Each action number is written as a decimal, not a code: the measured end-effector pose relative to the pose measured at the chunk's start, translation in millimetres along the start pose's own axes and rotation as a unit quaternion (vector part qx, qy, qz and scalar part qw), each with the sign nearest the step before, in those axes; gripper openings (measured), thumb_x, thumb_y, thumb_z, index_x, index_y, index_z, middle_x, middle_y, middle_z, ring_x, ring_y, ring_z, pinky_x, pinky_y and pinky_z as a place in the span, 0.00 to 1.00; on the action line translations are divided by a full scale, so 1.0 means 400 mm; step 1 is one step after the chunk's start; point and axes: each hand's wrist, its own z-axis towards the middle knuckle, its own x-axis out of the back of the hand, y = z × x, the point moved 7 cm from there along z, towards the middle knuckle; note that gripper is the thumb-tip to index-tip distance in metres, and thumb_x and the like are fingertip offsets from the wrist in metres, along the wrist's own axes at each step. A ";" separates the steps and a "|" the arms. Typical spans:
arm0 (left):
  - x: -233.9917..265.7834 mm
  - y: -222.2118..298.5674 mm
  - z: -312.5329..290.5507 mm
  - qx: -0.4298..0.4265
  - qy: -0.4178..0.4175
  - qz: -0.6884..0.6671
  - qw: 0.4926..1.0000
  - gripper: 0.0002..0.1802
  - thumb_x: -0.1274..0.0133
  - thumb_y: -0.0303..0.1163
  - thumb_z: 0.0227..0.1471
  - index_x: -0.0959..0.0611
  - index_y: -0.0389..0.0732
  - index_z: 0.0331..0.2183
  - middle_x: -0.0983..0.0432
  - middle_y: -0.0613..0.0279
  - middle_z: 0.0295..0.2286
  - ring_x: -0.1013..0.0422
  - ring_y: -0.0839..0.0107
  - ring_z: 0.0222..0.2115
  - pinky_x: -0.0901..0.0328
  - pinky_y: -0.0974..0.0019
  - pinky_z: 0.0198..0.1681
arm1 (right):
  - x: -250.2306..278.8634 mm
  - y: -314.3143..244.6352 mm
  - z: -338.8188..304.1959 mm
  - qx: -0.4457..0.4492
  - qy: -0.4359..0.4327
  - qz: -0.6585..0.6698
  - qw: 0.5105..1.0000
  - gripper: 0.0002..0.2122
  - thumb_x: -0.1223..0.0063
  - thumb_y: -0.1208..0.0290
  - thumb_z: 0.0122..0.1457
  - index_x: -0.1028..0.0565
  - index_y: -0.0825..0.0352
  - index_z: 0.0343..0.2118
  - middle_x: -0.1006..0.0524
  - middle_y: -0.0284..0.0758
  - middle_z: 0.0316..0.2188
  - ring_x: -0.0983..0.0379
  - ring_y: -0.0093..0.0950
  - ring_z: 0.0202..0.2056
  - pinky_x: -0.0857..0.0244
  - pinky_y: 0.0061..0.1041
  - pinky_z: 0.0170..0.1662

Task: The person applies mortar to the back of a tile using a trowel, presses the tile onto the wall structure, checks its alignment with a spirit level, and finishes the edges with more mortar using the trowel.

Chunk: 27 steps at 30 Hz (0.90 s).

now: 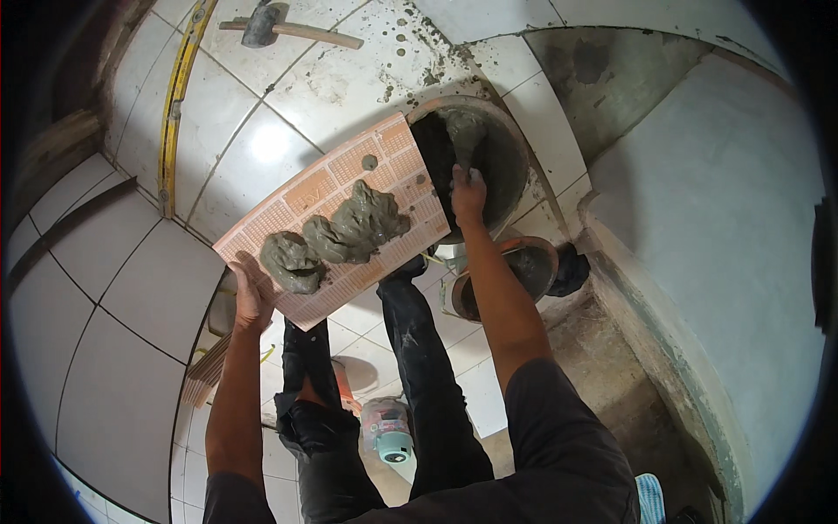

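With my left hand (250,295) I grip the near left corner of a tile (288,203), its ribbed orange back facing up. Grey mortar (358,225) lies in thick lumps across the middle and near left part of that back, with a small dab near the far edge. My right hand (469,194) is closed round the handle of a mortar-coated trowel (466,135). The trowel's blade is inside a round bucket (521,144) of wet mortar, and its exact shape is hidden under the mortar. The tile's right edge overlaps the bucket's opening.
A yellow spirit level (179,100) and a rubber mallet (262,26) lie on the white floor tiles to the far left. A smaller bucket (552,260) stands beside my right forearm. Between my legs is a clear container with a mint-green part (393,445). A low wall (698,218) runs along the right.
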 end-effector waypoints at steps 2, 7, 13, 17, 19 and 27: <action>-0.017 -0.005 0.001 0.008 -0.011 -0.003 1.000 0.50 0.73 0.71 0.46 0.53 0.45 0.60 0.54 0.59 0.58 0.54 0.59 0.58 0.54 0.52 0.59 | 0.035 0.010 -0.004 0.063 0.018 -0.059 0.996 0.13 0.49 0.62 0.55 0.31 0.70 0.31 0.32 0.30 0.18 0.37 0.19 0.18 0.43 0.20 0.21; -0.006 0.014 -0.026 0.027 0.028 -0.003 0.999 0.50 0.73 0.71 0.47 0.53 0.44 0.60 0.54 0.58 0.58 0.54 0.59 0.58 0.54 0.53 0.59 | 0.059 -0.080 -0.079 0.089 -0.018 -0.103 0.991 0.18 0.49 0.61 0.54 0.31 0.74 0.37 0.26 0.48 0.29 0.29 0.44 0.33 0.38 0.35 0.38; -0.044 0.027 -0.013 -0.023 -0.055 -0.020 0.998 0.46 0.73 0.68 0.50 0.51 0.43 0.59 0.52 0.58 0.58 0.52 0.60 0.58 0.53 0.54 0.59 | 0.120 -0.170 -0.206 0.127 -0.065 -0.142 0.980 0.17 0.48 0.61 0.53 0.31 0.71 0.38 0.26 0.46 0.29 0.28 0.42 0.32 0.37 0.34 0.37; -0.042 0.027 -0.021 -0.001 -0.055 0.003 0.999 0.49 0.71 0.71 0.46 0.56 0.49 0.60 0.57 0.61 0.59 0.56 0.62 0.59 0.55 0.54 0.59 | 0.083 -0.216 -0.336 0.229 -0.127 -0.176 0.949 0.16 0.47 0.65 0.52 0.32 0.71 0.38 0.27 0.46 0.30 0.28 0.44 0.33 0.36 0.35 0.35; -0.035 0.024 -0.018 -0.004 -0.054 0.002 0.999 0.50 0.71 0.71 0.46 0.55 0.48 0.60 0.55 0.61 0.59 0.55 0.62 0.59 0.54 0.54 0.59 | 0.034 -0.256 -0.398 0.253 -0.147 -0.201 0.935 0.16 0.47 0.66 0.51 0.32 0.72 0.38 0.27 0.47 0.30 0.29 0.45 0.33 0.36 0.35 0.35; -0.046 0.027 -0.019 -0.008 -0.073 -0.027 0.997 0.47 0.72 0.69 0.49 0.50 0.43 0.59 0.49 0.57 0.57 0.50 0.61 0.57 0.50 0.55 0.58 | 0.013 -0.228 -0.555 0.245 -0.170 -0.245 0.923 0.11 0.46 0.70 0.50 0.32 0.68 0.33 0.30 0.44 0.28 0.30 0.45 0.32 0.36 0.38 0.34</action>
